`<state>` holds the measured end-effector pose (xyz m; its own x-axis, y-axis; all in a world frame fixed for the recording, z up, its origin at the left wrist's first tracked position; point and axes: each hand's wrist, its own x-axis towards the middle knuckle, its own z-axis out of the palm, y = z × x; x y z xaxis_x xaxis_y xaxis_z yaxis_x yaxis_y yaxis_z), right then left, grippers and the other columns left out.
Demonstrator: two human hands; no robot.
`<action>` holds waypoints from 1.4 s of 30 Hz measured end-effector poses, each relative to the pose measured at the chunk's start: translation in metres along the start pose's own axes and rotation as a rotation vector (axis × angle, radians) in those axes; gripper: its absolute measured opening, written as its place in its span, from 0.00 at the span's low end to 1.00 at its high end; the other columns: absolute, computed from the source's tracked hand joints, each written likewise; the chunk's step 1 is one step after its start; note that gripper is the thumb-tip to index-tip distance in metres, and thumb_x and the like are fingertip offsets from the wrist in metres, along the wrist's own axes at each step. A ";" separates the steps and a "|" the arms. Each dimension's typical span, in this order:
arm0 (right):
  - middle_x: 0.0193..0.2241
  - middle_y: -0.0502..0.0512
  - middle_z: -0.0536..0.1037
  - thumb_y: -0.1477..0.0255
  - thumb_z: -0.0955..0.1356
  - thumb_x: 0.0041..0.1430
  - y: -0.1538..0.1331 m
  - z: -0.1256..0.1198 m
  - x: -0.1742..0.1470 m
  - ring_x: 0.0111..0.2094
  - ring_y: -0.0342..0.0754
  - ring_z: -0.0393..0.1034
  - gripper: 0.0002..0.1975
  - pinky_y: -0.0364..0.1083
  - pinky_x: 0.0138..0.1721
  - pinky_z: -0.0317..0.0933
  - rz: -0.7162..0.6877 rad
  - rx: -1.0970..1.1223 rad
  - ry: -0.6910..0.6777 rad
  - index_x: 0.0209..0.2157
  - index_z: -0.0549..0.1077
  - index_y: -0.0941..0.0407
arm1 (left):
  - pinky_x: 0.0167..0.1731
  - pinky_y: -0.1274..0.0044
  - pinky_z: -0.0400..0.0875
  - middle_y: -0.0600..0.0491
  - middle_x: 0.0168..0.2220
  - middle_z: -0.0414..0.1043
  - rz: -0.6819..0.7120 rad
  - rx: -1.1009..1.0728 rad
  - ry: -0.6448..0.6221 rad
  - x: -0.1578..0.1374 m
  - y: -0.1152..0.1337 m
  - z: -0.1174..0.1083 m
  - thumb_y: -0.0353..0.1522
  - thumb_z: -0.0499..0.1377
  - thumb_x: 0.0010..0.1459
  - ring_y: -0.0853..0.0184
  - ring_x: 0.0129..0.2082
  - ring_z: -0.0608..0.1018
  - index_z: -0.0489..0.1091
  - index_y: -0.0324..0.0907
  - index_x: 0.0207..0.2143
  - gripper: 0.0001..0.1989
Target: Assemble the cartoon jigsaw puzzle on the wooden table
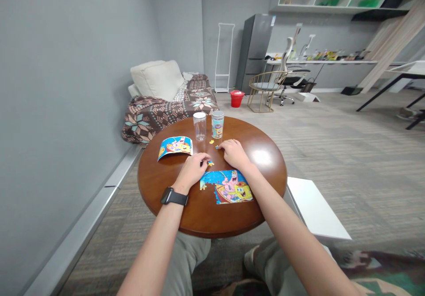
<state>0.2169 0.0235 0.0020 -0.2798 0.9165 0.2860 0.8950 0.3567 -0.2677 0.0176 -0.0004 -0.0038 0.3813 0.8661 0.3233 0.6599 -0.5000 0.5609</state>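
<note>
A partly assembled jigsaw puzzle point(234, 189) of cartoon figures lies near the middle of the table, with a gap at its lower left. Just above it, my left hand point(193, 168), a dark watch at the wrist, has its fingers curled at a small blue and yellow puzzle piece point(210, 163). Farther forward, my right hand point(235, 153) rests on the table, fingertips together at a small blue puzzle piece point(217, 147). One yellow puzzle piece point(211, 142) lies loose beyond it. A curved picture sheet point(175, 146) with the same cartoon stands to the left.
A clear jar with a white lid point(199, 128) and a cartoon-printed jar point(218, 125) stand at the back of the round wooden table point(212, 221). Behind it is a sofa point(169, 101) with a patterned cover. A white surface point(317, 207) adjoins the right side.
</note>
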 end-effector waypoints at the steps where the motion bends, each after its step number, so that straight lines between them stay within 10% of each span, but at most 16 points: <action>1: 0.49 0.59 0.80 0.85 0.59 0.59 0.001 0.000 0.000 0.54 0.53 0.69 0.22 0.55 0.61 0.55 -0.008 0.006 0.015 0.47 0.78 0.58 | 0.48 0.70 0.73 0.50 0.42 0.80 -0.002 0.002 0.001 0.000 0.000 0.000 0.23 0.54 0.59 0.62 0.44 0.80 0.76 0.42 0.40 0.13; 11: 0.48 0.60 0.79 0.83 0.59 0.60 -0.002 0.007 0.002 0.51 0.54 0.70 0.23 0.53 0.54 0.62 -0.059 0.020 0.014 0.48 0.80 0.57 | 0.47 0.71 0.72 0.51 0.42 0.80 -0.007 -0.007 0.000 0.000 0.001 0.000 0.22 0.54 0.58 0.62 0.44 0.80 0.75 0.42 0.40 0.13; 29: 0.66 0.60 0.64 0.68 0.58 0.70 -0.007 0.014 0.014 0.68 0.55 0.53 0.22 0.64 0.66 0.46 -0.059 0.105 -0.044 0.62 0.66 0.56 | 0.47 0.70 0.72 0.49 0.42 0.79 0.012 0.015 0.000 -0.001 -0.001 0.001 0.22 0.54 0.57 0.62 0.41 0.79 0.75 0.41 0.40 0.13; 36: 0.49 0.53 0.80 0.68 0.55 0.72 -0.002 -0.002 0.006 0.54 0.49 0.70 0.21 0.55 0.63 0.53 -0.104 0.258 0.032 0.48 0.77 0.53 | 0.46 0.72 0.73 0.50 0.41 0.80 0.021 0.018 0.014 0.000 0.000 0.001 0.22 0.55 0.57 0.63 0.41 0.80 0.75 0.42 0.39 0.13; 42: 0.49 0.57 0.80 0.73 0.55 0.67 0.035 -0.007 0.001 0.53 0.52 0.71 0.21 0.52 0.57 0.61 0.365 0.429 0.423 0.50 0.75 0.55 | 0.46 0.71 0.73 0.50 0.40 0.80 0.020 -0.005 0.022 -0.001 -0.001 0.000 0.22 0.54 0.56 0.63 0.40 0.80 0.75 0.42 0.40 0.13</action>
<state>0.2507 0.0355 -0.0005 0.2494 0.8731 0.4190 0.6657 0.1597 -0.7289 0.0161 -0.0009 -0.0046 0.3802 0.8555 0.3515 0.6486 -0.5175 0.5581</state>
